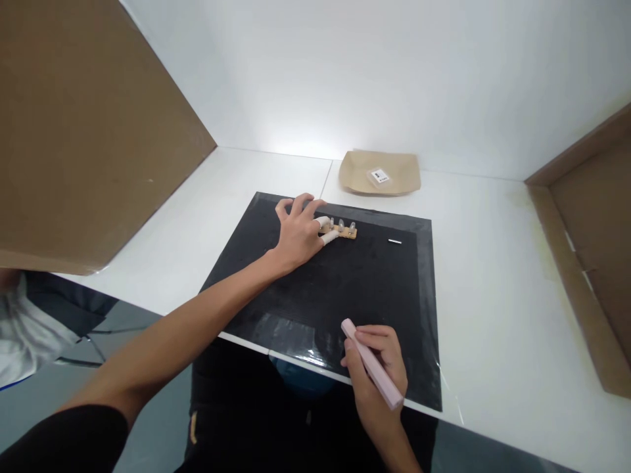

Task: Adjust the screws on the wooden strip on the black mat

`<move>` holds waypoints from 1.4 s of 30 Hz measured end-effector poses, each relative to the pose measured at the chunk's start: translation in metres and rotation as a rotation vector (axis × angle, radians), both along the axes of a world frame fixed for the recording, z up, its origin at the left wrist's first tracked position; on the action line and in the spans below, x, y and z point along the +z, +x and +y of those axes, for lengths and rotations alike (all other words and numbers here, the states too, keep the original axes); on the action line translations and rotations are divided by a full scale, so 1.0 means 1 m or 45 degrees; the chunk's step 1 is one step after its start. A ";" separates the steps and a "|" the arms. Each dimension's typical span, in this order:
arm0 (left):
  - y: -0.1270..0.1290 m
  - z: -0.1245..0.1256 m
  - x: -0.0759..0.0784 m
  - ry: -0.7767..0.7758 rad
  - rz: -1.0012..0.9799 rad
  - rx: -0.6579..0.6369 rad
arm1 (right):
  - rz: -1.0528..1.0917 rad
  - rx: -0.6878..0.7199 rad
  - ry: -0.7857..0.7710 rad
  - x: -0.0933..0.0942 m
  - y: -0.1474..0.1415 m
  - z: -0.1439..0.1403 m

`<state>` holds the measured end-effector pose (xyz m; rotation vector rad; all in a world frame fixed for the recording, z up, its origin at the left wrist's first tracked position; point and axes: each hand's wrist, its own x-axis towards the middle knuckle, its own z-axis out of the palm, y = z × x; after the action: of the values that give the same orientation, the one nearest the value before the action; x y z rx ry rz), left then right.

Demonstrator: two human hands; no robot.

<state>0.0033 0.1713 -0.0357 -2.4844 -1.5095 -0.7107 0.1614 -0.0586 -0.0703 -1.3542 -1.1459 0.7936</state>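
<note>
My left hand (pixel 298 231) reaches across a black mat (pixel 374 289) and pinches the left end of a small tan board (pixel 344 231) with several clear round parts standing on it. Thumb and forefinger wear white finger covers. The board lies flat near the mat's far edge. My right hand (pixel 377 371) rests at the mat's near edge and grips a pale pink pen-shaped tool (pixel 371 364), its tip pointing up and left, away from the board.
A short white strip (pixel 395 242) lies on the mat right of the board. A tan paper tray with a white label (pixel 380 173) sits behind the mat. Brown cardboard panels stand at left (pixel 83 131) and right (pixel 591 236). The white table (pixel 497 302) ends just below my right hand.
</note>
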 end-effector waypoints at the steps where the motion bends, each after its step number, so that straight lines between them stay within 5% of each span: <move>1: -0.002 -0.001 0.001 0.006 0.003 -0.004 | 0.004 -0.003 -0.008 0.000 0.000 0.000; 6: -0.018 -0.014 0.005 -0.022 -0.078 0.034 | 0.003 -0.018 -0.040 -0.001 0.001 -0.002; 14: -0.058 -0.026 -0.011 -0.390 -0.299 0.172 | 0.101 0.004 -0.019 0.007 0.004 0.002; 22: -0.056 -0.002 -0.024 -0.439 -0.339 0.007 | 0.157 -0.004 -0.059 0.001 0.002 0.006; 33: -0.060 -0.008 -0.027 -0.358 -0.403 -0.121 | 0.313 -0.625 -0.053 0.008 -0.023 0.013; 42: -0.062 -0.012 -0.026 -0.303 -0.139 -0.407 | 0.103 -0.295 -0.102 0.020 -0.005 -0.002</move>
<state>-0.0582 0.1591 -0.0621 -2.9548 -1.3109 -0.7638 0.1568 -0.0603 -0.0504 -1.4776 -0.8833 0.7245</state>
